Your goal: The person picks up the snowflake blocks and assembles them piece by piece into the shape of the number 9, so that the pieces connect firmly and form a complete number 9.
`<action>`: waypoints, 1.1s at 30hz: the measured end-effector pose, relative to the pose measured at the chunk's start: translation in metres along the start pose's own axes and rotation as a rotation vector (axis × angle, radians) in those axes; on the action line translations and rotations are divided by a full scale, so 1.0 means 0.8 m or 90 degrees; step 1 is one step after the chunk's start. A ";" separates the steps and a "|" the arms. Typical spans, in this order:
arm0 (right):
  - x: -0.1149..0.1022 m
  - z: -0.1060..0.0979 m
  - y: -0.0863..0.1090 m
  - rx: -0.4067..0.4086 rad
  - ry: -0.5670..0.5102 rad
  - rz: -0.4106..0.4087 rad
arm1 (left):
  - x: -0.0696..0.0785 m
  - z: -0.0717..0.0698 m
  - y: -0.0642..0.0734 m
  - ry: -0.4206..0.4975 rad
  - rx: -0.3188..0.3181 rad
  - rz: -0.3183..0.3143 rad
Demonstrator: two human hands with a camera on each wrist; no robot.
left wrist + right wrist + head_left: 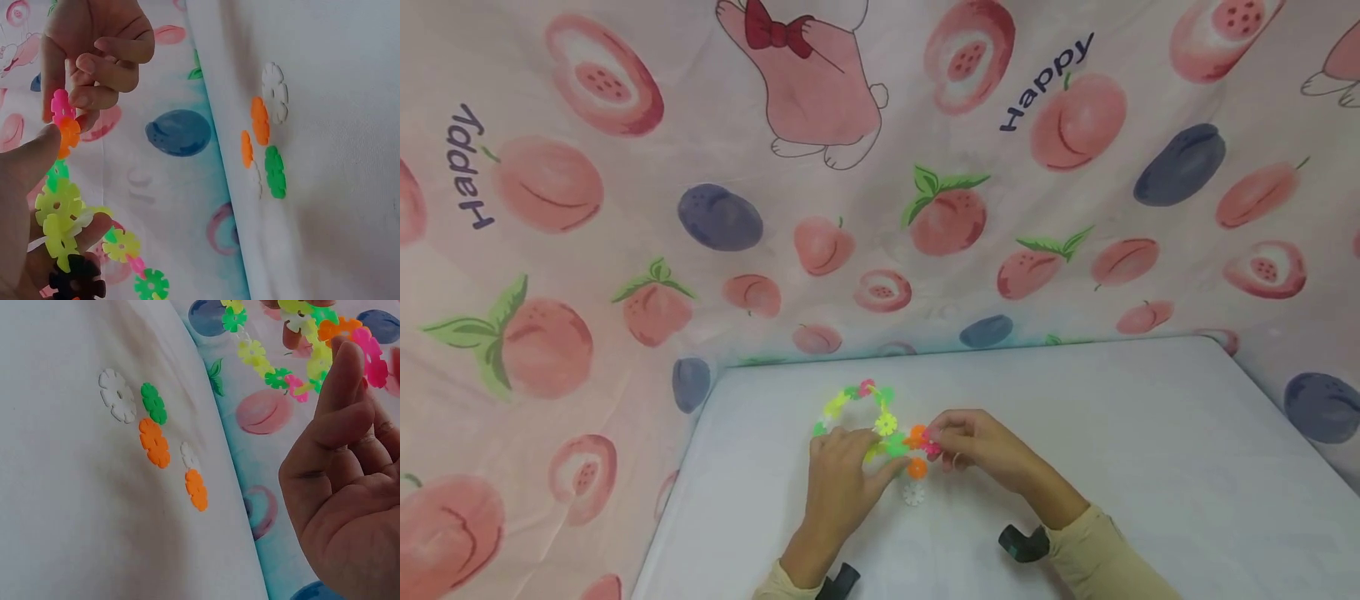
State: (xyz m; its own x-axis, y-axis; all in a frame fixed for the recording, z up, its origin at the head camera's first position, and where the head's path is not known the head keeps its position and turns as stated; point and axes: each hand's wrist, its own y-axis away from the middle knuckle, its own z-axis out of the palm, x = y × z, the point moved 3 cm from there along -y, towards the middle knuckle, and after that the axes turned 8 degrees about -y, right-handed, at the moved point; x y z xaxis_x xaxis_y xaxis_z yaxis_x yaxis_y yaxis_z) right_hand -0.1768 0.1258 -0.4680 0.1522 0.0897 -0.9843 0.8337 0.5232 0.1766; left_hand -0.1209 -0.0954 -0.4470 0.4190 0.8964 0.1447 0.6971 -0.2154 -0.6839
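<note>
A looped chain of interlocking flower-shaped plastic discs (835, 406) in yellow, green, pink and orange is held up over the table. My left hand (838, 479) grips it near its lower end, the thumb by an orange disc (69, 136). At that end a pink flower disc (373, 356) joins the orange one. From the other side, my right hand (981, 446) pinches the pink disc between thumb and fingertips. A black disc (76, 281) hangs in the chain close to the left palm in the left wrist view.
Loose flower discs lie on the white table (1150, 467): a larger white one (117, 395), a green one (154, 403), two orange ones and a small white one. Behind the table hangs a fruit-printed cloth (865, 250). Dark wrist mounts (1024, 543) sit by both sleeves.
</note>
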 end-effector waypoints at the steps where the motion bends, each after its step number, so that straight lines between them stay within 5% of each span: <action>1: 0.002 -0.001 -0.001 0.003 -0.002 0.002 | 0.000 0.000 0.000 -0.001 0.002 0.001; 9: 0.029 -0.007 -0.018 0.076 0.018 0.039 | -0.003 0.001 0.001 0.009 0.020 0.007; 15: 0.049 0.000 -0.027 0.068 0.155 0.041 | -0.004 0.002 0.004 0.018 0.014 0.002; 22: 0.056 0.012 -0.037 0.092 0.346 0.009 | -0.003 0.005 0.004 0.003 -0.046 0.006; 33: 0.056 0.027 -0.041 0.083 0.468 0.006 | 0.003 0.008 0.007 0.025 -0.146 0.012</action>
State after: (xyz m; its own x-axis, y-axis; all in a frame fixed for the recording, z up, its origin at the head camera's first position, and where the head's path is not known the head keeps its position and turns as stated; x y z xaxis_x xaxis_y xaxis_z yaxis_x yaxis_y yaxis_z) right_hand -0.1862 0.0945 -0.5178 -0.1969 0.6612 -0.7239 0.8972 0.4192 0.1388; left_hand -0.1196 -0.0924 -0.4548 0.4518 0.8768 0.1644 0.8010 -0.3177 -0.5074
